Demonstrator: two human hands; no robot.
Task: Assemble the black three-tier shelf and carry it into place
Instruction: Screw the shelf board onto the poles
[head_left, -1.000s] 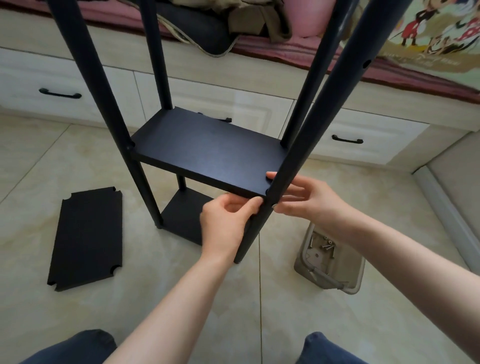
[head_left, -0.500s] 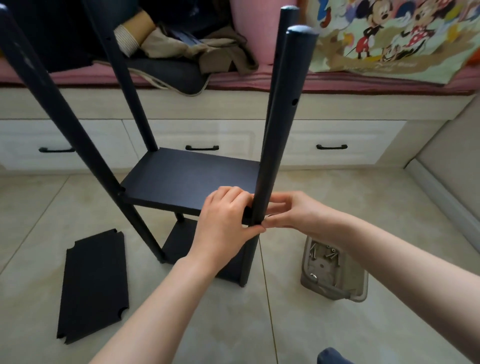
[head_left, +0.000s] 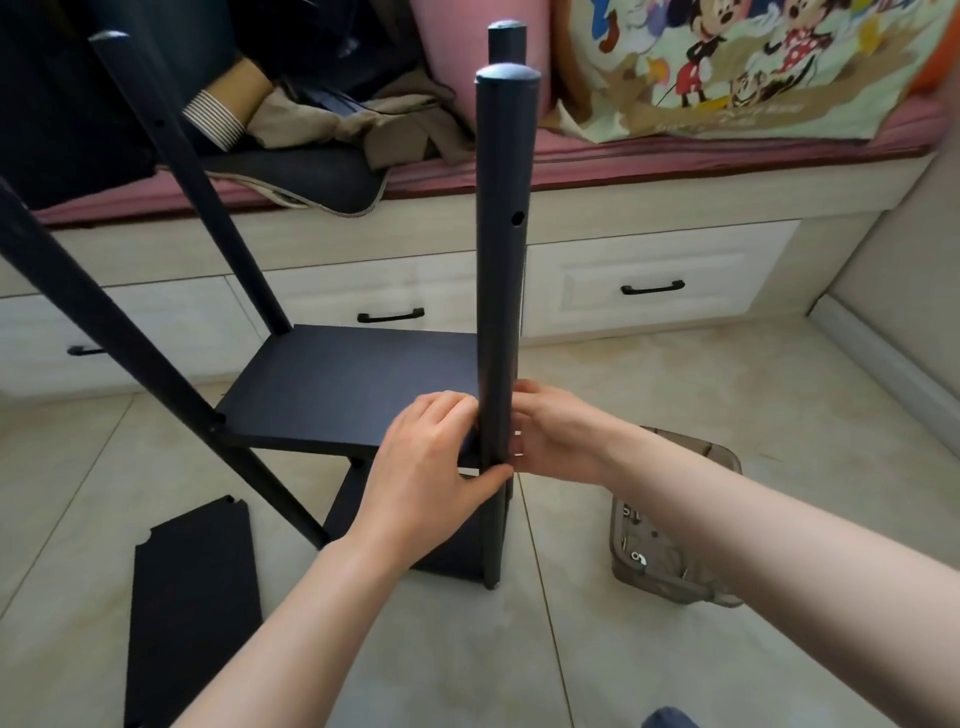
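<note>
Holding small fittings (head_left: 638, 557), a grey tub (head_left: 670, 586) sits near the post (head_left: 501, 260).

Left hand (head_left: 431, 462): bare forearm reaching in from below, fingers curled, thumb pressed across the front post (head_left: 501, 260). Right hand (head_left: 558, 436): forearm entering from the right, fingers curled against the post's opposite side; its grip is hidden.
</note>
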